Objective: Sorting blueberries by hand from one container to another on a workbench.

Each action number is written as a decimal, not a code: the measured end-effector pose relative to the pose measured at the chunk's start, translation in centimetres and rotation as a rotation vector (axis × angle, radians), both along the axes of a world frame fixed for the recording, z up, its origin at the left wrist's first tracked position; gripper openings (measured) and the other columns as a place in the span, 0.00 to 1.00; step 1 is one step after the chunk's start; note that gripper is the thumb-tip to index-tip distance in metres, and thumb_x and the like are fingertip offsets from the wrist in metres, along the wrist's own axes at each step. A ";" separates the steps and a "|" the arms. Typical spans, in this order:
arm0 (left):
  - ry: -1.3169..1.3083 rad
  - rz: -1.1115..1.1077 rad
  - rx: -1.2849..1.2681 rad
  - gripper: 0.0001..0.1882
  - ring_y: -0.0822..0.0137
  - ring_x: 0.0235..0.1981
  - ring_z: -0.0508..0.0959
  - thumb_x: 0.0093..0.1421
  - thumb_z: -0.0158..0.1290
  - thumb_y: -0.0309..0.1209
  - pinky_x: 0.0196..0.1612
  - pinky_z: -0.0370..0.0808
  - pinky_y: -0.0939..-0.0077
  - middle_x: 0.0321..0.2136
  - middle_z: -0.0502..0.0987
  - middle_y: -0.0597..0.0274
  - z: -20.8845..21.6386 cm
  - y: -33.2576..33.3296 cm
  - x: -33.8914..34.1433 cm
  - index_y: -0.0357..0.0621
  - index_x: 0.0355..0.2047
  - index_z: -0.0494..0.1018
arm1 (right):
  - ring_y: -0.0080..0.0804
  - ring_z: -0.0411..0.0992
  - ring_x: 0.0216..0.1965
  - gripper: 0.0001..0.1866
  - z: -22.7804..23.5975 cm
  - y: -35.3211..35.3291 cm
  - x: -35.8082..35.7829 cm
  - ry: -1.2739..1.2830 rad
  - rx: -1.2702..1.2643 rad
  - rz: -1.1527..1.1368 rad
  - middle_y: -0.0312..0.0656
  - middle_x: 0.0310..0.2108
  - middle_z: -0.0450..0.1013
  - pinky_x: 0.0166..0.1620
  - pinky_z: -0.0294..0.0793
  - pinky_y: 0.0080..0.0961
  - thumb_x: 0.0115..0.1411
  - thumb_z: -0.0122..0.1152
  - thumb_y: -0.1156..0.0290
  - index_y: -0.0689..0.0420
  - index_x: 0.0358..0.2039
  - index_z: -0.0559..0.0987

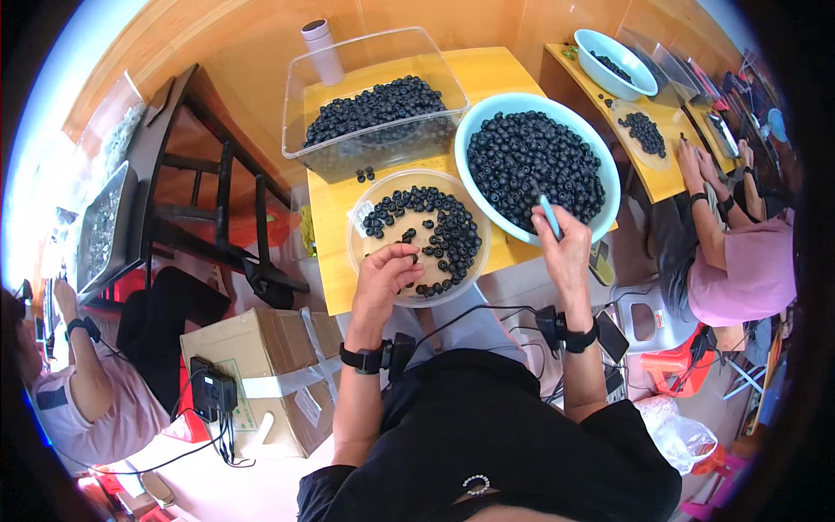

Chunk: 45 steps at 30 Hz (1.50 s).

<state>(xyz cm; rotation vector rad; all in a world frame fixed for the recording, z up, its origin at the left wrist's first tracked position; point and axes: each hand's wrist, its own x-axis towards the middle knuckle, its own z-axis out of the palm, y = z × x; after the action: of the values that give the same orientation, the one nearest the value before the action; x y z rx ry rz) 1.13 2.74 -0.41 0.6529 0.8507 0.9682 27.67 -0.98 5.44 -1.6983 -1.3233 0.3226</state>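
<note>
My left hand [389,277] is closed in a pinch over a shallow round clear tray [361,257]. Dark bits show right by its fingertips, but whether they are held or lie behind cannot be made out. Small round black bead-like pieces [457,230] are scattered in a curve across that tray. To the right, my right hand [564,248] grips a slim light-blue stick-shaped tool [550,216]. The tool slants over the near rim of a pale blue bowl [609,204] heaped with the same black pieces [532,157]; its kind is unclear.
A clear rectangular bin [304,158] with more black pieces stands on the yellow table [335,270], in front of a pale bottle [322,52]. A taped cardboard box [261,365] sits at lower left. People work at left and right. Cables link my wristbands.
</note>
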 end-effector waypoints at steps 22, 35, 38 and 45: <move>-0.584 -0.190 -0.029 0.13 0.71 0.33 0.79 0.56 0.54 0.21 0.37 0.80 0.82 0.37 0.74 0.52 1.8 -2.1 0.8 0.35 0.43 0.69 | 0.40 0.73 0.20 0.12 1.2 -2.1 -6.4 -0.175 0.069 0.639 0.43 0.26 0.75 0.24 0.71 0.30 0.52 0.64 0.67 0.59 0.35 0.79; -0.580 -0.203 -0.028 0.07 0.71 0.30 0.79 0.57 0.54 0.22 0.35 0.81 0.82 0.32 0.77 0.57 1.2 -2.3 0.6 0.38 0.36 0.70 | 0.39 0.73 0.20 0.11 1.3 -2.0 -6.4 -0.182 0.056 0.633 0.42 0.26 0.75 0.23 0.70 0.30 0.52 0.64 0.67 0.58 0.34 0.80; -0.587 -0.188 -0.046 0.06 0.71 0.29 0.79 0.57 0.54 0.21 0.35 0.81 0.82 0.31 0.77 0.58 1.5 -2.3 0.6 0.39 0.36 0.70 | 0.37 0.72 0.19 0.11 1.5 -2.0 -6.3 -0.167 0.055 0.638 0.42 0.25 0.75 0.23 0.70 0.29 0.52 0.64 0.67 0.58 0.34 0.80; -0.598 -0.200 -0.033 0.07 0.71 0.30 0.78 0.57 0.54 0.21 0.34 0.81 0.83 0.34 0.75 0.53 1.4 -2.2 0.6 0.37 0.35 0.69 | 0.36 0.72 0.18 0.12 1.2 -1.9 -6.2 -0.190 0.035 0.646 0.42 0.25 0.75 0.22 0.70 0.28 0.52 0.64 0.66 0.59 0.34 0.80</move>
<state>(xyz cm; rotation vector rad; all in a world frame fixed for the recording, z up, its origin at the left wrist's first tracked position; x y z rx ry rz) 1.75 0.51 1.04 0.3751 0.2657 0.8953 21.46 -2.83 6.65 -1.2538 -1.9942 0.5082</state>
